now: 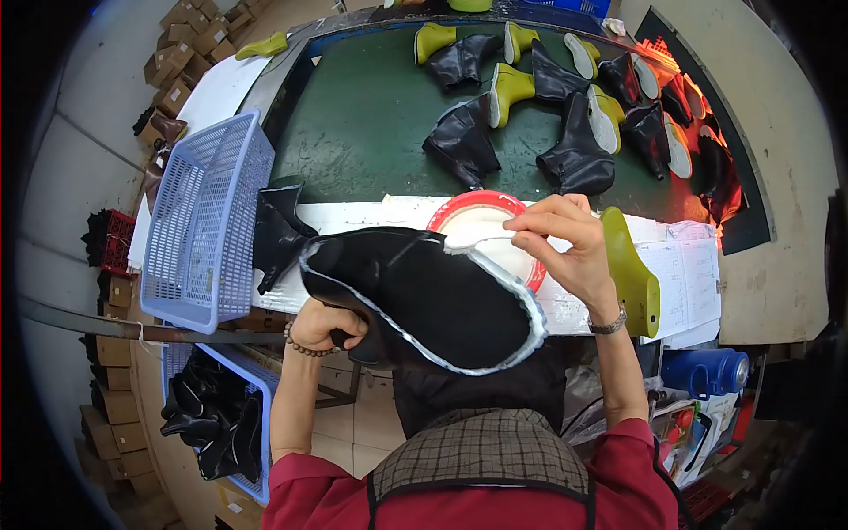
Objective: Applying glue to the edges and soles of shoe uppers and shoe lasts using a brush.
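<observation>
- The green-topped desk spread across the far side, with other black boots lying on it toward the right.
- The blue basket stood at the desk's left, tall and open-meshed.
- The black boot (433, 296) was in the air at the near edge of the desk, underside up, a wet-looking white band round its rim. It seemed light, its upper soft enough to buckle and its underside firmer; the band would likely be slippery, so the dry upper looked the better place to hold.
- The yellow-green foot form (632, 274) sat upright beside the right wrist.
- The red-rimmed bowl (446, 208) of white paste was just beyond the boot.
- The left hand (329, 327) had its grip closed on the boot's upper, below its left end.
- The right hand (565, 240) had a narrow grip, thumb against fingers, on the brush.
- The white-coated brush (477, 238) seemed to touch the rim.
</observation>
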### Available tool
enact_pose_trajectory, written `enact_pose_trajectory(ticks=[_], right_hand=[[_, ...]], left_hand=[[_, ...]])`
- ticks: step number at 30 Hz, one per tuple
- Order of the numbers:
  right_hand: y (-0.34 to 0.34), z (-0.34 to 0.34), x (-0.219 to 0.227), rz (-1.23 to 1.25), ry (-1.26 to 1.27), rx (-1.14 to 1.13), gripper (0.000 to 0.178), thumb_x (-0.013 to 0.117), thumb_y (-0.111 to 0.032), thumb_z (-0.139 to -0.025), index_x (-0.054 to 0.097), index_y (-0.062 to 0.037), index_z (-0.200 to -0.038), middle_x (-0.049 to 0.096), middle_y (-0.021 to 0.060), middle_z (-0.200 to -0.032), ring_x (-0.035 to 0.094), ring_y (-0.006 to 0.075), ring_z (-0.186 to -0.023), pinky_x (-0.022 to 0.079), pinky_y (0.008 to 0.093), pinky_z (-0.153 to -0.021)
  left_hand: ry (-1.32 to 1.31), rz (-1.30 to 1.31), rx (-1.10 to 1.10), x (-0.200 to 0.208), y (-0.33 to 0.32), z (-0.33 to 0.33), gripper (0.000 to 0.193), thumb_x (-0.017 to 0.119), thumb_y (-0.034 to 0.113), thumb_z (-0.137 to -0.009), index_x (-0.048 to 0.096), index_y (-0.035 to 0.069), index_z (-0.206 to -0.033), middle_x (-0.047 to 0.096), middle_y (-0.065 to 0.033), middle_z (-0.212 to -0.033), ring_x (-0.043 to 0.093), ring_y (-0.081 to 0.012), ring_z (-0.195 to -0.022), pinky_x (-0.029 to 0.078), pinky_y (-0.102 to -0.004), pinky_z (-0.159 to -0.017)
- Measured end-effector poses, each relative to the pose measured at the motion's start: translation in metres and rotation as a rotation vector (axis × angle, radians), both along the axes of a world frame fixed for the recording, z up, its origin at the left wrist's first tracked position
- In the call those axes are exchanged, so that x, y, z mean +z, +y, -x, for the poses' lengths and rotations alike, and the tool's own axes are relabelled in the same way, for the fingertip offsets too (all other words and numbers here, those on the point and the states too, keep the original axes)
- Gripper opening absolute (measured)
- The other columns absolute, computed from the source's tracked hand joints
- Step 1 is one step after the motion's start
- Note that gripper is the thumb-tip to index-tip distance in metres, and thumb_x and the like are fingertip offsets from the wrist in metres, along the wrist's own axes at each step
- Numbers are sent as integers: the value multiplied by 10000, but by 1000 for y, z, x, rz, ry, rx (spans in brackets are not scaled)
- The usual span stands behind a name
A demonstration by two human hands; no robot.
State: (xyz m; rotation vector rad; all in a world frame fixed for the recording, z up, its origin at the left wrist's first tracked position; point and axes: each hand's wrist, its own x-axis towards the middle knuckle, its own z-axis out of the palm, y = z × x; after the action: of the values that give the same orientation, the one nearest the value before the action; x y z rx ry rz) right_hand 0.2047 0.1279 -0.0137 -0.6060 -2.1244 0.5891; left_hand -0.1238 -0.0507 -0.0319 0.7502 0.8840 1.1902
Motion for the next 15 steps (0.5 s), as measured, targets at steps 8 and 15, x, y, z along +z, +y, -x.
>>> enact_pose_trajectory(ticks=[8,15], right_hand=[[12,3,12,-48,-3,74,120,833,-155,-821,804,-124,-933,715,-17,-826,607,101,-756,329,309,-775],[23,25,29,-44,-133,223,154,841,-135,-792,811,-113,-941,726,5,-856,618,120,-779,356,310,-796]], left_hand=[[51,135,-226,-2,14,-18,463,534,-147,-671,630,-134,-1123,645,-163,-703,509,-165,-418,362,-290,-375],[-19,276,-423,-3,26,-42,503,573,-139,-715,605,-97,-1215,598,-101,-618,500,-138,-412,358,-280,-379]])
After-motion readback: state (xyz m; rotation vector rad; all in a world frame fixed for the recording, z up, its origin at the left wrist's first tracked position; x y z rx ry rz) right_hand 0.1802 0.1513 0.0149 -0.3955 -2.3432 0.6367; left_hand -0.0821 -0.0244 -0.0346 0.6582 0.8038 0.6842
